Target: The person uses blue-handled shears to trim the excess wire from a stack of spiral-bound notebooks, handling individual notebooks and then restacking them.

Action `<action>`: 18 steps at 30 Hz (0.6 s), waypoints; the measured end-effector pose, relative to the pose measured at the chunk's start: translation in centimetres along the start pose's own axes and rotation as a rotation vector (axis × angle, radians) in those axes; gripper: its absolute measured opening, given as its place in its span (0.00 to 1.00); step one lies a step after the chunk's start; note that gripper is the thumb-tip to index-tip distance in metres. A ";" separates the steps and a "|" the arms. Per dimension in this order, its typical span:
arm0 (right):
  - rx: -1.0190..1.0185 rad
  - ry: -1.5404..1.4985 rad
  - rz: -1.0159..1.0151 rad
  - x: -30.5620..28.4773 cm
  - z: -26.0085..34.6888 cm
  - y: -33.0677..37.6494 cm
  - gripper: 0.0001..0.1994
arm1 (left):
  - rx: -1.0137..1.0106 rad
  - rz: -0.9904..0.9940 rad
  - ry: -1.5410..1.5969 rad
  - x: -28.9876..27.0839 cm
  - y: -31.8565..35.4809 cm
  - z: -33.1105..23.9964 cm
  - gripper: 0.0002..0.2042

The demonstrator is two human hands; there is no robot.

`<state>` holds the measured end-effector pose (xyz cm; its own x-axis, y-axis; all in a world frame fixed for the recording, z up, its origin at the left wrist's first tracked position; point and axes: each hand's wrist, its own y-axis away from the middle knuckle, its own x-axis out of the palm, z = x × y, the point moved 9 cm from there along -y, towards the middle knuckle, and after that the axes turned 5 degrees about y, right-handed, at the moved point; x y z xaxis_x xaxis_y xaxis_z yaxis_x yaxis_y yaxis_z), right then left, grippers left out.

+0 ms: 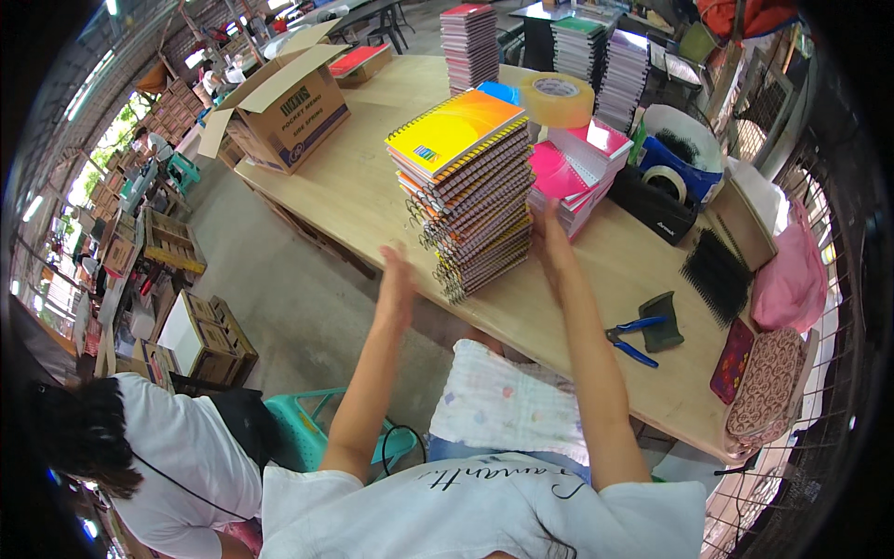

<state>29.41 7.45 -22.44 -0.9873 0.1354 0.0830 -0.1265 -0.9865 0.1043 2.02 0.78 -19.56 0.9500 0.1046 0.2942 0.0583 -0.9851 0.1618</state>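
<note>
While stack of spiral notebooks (468, 191) stands at near table (354, 186) edge, I bracket it: left hand (396, 279) flat, fingers together, just off it; right hand (551, 244) flat against its side. Squaring step, I judge; next calls for even inward press. Pink notebooks (568, 177) behind.

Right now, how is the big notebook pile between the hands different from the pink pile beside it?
The big notebook pile is much taller than the pink pile. Its top cover is yellow and orange; the pink pile's top is pink. The right hand rests between the two; the left hand is open near the big pile's other side. Both are spiral-bound notebooks on the wooden table.
</note>
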 end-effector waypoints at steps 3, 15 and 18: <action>-0.463 0.173 -0.298 -1.5 10.7 5.1 0.33 | 0.491 -0.064 -0.076 -0.2 -1.5 -7.4 0.48; -0.532 0.347 -0.469 2.8 17.3 4.0 0.34 | 0.459 0.103 0.492 6.8 -7.6 -9.0 0.42; -0.702 0.326 -0.501 0.4 17.6 6.2 0.25 | 0.470 0.051 0.355 7.5 -6.9 -8.9 0.42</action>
<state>29.92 3.00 -4.34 -0.7662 0.6341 -0.1040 -0.4703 -0.6637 -0.5816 6.00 9.57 -10.09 0.7994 0.0146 0.6006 0.2213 -0.9366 -0.2718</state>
